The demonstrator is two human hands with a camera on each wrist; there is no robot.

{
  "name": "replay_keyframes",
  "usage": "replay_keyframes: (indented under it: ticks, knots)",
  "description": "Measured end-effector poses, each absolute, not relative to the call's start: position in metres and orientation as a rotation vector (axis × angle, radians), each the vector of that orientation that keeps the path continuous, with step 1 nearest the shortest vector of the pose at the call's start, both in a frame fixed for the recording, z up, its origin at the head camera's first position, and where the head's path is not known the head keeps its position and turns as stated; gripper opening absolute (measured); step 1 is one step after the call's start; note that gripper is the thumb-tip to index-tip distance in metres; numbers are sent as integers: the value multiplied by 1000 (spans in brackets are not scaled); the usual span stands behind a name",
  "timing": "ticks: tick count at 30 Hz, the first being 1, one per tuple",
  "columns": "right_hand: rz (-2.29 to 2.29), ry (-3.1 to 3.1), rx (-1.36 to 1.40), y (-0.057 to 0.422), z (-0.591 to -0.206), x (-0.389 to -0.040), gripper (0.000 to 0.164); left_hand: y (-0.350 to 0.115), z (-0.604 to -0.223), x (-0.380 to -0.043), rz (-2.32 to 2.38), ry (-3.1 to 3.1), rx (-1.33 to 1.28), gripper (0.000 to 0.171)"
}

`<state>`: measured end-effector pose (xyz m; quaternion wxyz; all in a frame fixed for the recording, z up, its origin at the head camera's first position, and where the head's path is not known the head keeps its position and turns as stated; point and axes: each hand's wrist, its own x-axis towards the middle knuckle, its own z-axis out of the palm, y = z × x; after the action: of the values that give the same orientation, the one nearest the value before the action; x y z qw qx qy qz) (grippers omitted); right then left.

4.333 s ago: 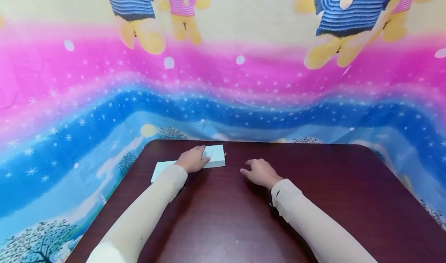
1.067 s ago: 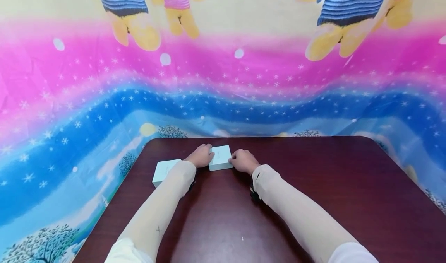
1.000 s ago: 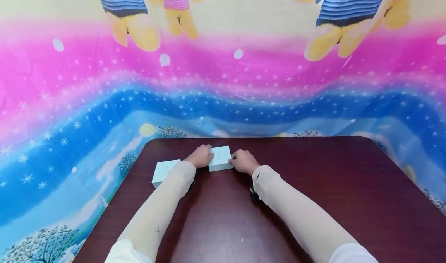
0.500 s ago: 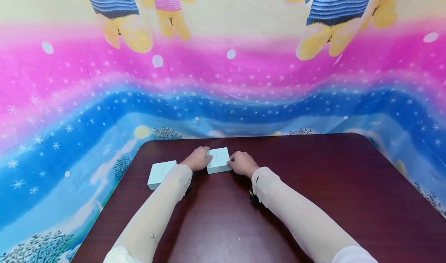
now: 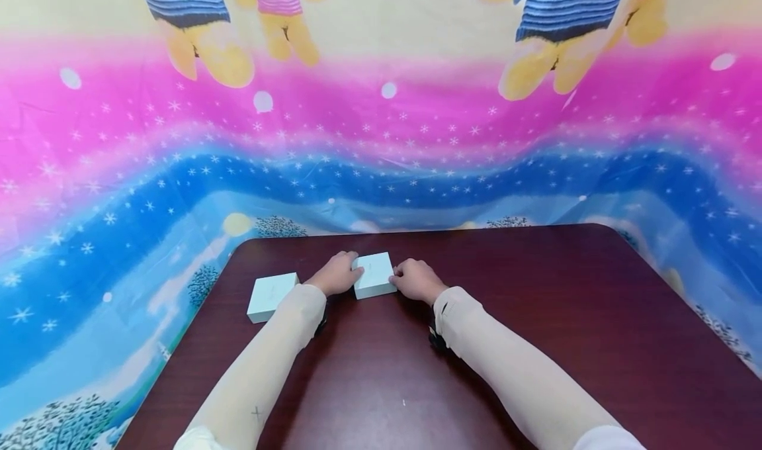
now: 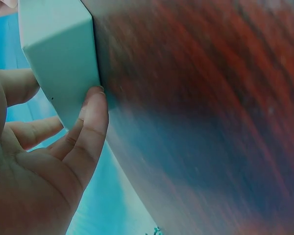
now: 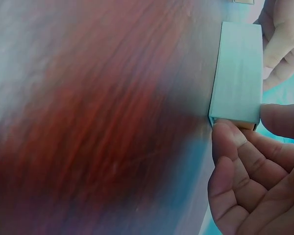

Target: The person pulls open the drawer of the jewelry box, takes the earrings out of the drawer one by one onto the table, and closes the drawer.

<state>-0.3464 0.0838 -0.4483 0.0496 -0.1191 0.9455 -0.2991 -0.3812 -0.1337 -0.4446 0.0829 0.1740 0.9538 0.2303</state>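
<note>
In the head view a small pale mint box (image 5: 374, 275) lies on the dark red-brown table, faint print on its lid. My left hand (image 5: 335, 275) grips its left side, thumb on top; the left wrist view shows the fingers (image 6: 93, 117) against the end wall. At the opposite end my right hand (image 5: 418, 281) pinches the box's edge with thumb and curled fingers. A narrow orange-brown strip (image 7: 247, 126) shows at that end in the right wrist view, partly covered by the fingertips.
A second pale mint box (image 5: 270, 296) lies to the left, partly behind my left sleeve. The table (image 5: 536, 317) reaches to a printed cloth backdrop (image 5: 381, 132) with bears and snowflakes, close behind its far edge.
Since the oldest frame, my right hand has moved left and taken hold of the box's right end. During the last second hands and box keep their places; only the head view shifts slightly.
</note>
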Motion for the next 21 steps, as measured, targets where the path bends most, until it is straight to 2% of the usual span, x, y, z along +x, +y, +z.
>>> replay_keyframes:
  ticks: [4,11,21]
  knots:
    - [-919,2854,-372,88,-450,-344,31,-130,-445,-378,684,2864,528,58]
    - [-918,2852,-373,94,-448,-340,25,-125,-446,-374,657,2880,542,58]
    - [-936,2842,-439,103,-448,-334,37,-120,-446,-368,681,2877,564,58]
